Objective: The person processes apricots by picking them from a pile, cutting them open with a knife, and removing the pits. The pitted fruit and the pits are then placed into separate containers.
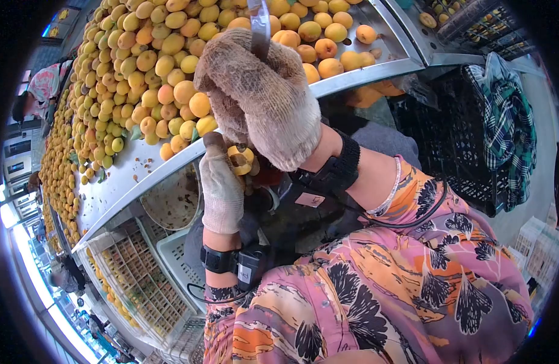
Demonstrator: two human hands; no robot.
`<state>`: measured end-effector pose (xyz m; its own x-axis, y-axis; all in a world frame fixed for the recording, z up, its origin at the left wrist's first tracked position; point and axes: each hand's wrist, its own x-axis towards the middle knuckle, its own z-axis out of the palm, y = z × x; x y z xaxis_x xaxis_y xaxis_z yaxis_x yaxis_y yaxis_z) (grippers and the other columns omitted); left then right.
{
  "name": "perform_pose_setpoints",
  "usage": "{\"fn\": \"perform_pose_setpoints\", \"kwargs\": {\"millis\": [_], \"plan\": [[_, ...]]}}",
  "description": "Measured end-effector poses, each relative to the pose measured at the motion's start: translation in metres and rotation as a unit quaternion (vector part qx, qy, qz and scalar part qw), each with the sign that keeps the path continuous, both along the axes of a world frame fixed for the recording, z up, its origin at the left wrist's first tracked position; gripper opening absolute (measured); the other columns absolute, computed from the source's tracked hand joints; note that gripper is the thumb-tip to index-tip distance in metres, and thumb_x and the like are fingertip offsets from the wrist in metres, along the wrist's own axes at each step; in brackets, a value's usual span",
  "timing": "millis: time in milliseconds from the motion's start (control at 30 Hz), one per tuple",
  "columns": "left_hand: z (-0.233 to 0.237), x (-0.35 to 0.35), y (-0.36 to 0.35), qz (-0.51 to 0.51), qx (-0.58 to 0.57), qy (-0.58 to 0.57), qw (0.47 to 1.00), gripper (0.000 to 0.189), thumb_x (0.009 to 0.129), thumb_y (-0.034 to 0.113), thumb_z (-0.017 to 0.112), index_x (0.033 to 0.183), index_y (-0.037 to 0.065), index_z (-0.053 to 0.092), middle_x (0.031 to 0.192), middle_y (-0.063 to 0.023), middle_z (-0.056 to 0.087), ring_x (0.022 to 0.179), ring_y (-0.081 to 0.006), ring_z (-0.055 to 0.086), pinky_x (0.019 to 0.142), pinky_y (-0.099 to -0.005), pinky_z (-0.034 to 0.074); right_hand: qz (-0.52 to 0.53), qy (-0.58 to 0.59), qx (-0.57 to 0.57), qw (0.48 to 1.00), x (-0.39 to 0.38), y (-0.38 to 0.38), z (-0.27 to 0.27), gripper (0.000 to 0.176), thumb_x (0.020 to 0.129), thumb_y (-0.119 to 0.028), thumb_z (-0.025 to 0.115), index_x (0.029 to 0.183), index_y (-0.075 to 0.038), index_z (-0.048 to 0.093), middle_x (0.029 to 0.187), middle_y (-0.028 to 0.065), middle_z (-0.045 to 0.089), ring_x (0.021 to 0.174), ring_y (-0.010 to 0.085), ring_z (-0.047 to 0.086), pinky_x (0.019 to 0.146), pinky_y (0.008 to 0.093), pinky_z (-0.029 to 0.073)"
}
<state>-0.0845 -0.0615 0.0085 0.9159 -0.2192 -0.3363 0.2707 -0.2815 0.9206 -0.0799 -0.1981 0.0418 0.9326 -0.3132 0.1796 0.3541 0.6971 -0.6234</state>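
Note:
My right hand (258, 100), in a stained knit glove, is closed in a fist around a knife (261, 27). Its shiny blade sticks up above the fist, over the fruit, while the handle is hidden. Just below and to the left, my left hand (221, 191), in a paler glove with dirty fingertips, grips a yellow apricot (241, 161) with a dark patch on the side facing me. That apricot is over the table's near edge, close under the right wrist. A large heap of apricots (140, 64) spreads beyond both hands.
The metal table (128, 173) has a raised rim and scattered brown bits. Below are a round tub (173, 200), a white crate (176, 258) and a stacked plastic crate (140, 276). At right, a plaid cloth (510, 130) drapes a black crate (458, 121). Another person (40, 91) is far left.

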Motion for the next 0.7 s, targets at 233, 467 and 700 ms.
{"fn": "perform_pose_setpoints", "kwargs": {"millis": [233,467,700], "plan": [[-0.003,-0.005,0.000,-0.027,0.013,-0.039,0.999,0.066,0.100,0.059,0.028,0.098,0.003,0.061,0.071,-0.0037,0.063,0.055,-0.0087,0.057,0.046,-0.0214,0.042,0.022,0.017,-0.032,0.999,-0.001,0.000,-0.001,0.021,0.094,-0.027,0.063,0.093,-0.006,0.065,0.067,-0.0011,0.059,0.049,0.0045,0.049,0.041,0.0192,0.033],[-0.021,-0.006,0.004,-0.047,0.044,-0.210,0.976,0.063,0.103,0.054,0.027,0.096,0.001,0.060,0.072,-0.0015,0.061,0.062,-0.0067,0.057,0.053,-0.0225,0.045,0.062,-0.041,-0.056,0.996,0.000,0.004,-0.002,0.014,0.097,-0.019,0.058,0.093,-0.007,0.064,0.072,-0.0045,0.058,0.066,0.0022,0.051,0.055,0.0193,0.043],[0.015,-0.008,0.001,-0.020,0.032,0.051,0.998,0.071,0.096,0.069,0.028,0.088,0.006,0.061,0.063,-0.0014,0.056,0.049,-0.0093,0.052,0.043,-0.0222,0.038,0.142,0.102,0.114,0.978,0.016,-0.006,-0.012,0.032,0.097,-0.039,0.052,0.081,-0.011,0.056,0.053,-0.0039,0.035,0.038,0.0097,0.029,0.036,0.0272,0.026]]}}
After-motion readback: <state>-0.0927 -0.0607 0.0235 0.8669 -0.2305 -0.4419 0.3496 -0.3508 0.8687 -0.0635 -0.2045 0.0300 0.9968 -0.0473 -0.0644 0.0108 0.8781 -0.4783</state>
